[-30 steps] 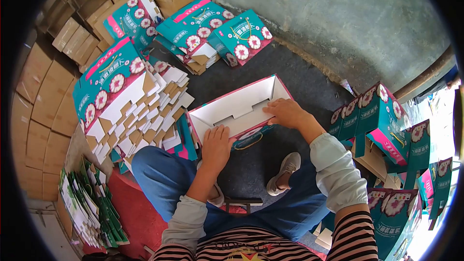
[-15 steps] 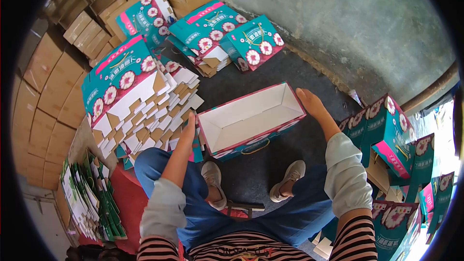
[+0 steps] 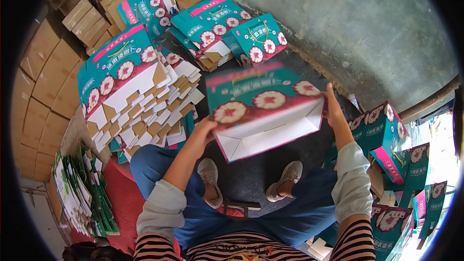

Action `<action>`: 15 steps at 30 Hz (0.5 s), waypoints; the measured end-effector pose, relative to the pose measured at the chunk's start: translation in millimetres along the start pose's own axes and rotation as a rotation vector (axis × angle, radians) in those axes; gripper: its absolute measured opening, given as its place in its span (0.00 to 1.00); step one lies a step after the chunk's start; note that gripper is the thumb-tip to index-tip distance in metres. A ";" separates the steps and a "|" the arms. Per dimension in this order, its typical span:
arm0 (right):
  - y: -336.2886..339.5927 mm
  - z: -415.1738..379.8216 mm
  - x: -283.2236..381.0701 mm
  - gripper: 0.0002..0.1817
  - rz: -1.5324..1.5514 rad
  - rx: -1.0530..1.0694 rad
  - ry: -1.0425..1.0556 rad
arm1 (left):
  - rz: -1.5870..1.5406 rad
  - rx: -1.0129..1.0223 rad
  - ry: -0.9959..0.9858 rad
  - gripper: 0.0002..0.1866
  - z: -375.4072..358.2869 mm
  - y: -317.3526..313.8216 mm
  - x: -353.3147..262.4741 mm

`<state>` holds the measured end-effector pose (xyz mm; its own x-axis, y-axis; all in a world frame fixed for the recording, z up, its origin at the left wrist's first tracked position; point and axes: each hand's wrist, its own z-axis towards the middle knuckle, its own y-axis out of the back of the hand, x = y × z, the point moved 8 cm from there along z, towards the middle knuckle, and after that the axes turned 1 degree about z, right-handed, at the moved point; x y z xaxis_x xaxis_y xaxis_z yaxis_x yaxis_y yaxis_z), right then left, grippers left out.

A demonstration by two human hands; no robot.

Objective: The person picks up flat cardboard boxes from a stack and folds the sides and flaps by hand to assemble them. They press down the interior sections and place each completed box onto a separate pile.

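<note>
A teal and maroon printed carton box (image 3: 263, 100) with white fruit pictures hangs in front of me, between both hands. It is tilted, so a printed side faces up and the open mouth with the white inside faces towards me. My left hand (image 3: 205, 129) grips its left edge near the mouth. At the opposite end my right hand (image 3: 331, 107) holds the right edge, fingers partly hidden behind the box. Motion smears the box's far edge slightly.
A stack of flattened teal cartons (image 3: 121, 70) lies at left, and more printed cartons (image 3: 208, 24) lie beyond. Formed boxes (image 3: 389, 125) are piled at right. Brown cardboard boxes (image 3: 46, 82) line the left side; a grey wall (image 3: 348, 24) rises behind. Green folded cartons (image 3: 84, 191) stand lower left.
The box has turned between my hands: its open top faced up before, and now a printed side shows with the mouth swung towards me. Both hands still hold its ends.
</note>
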<state>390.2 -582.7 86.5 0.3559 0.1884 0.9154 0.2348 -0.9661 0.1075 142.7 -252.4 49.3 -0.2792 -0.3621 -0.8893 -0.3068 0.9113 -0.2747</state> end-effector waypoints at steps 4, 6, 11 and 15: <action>24.0 -6.0 1.2 0.42 0.108 0.112 0.092 | 0.210 -0.092 -0.614 0.33 -14.0 -20.8 -33.1; 26.1 -10.8 0.6 0.41 0.004 0.068 0.071 | 0.103 -0.102 -0.412 0.34 -6.4 -7.1 -30.8; 9.5 -3.7 -39.6 0.38 -0.081 0.226 -0.028 | -0.151 -0.175 -0.026 0.31 9.9 31.2 34.3; 11.3 8.7 -77.0 0.32 -0.085 0.322 -0.144 | -0.150 -0.183 -0.001 0.34 9.2 46.2 57.6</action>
<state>373.3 -606.6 13.9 0.4413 0.3110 0.8418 0.5338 -0.8450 0.0324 120.9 -229.3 -18.0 -0.2168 -0.4907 -0.8439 -0.5050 0.7962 -0.3333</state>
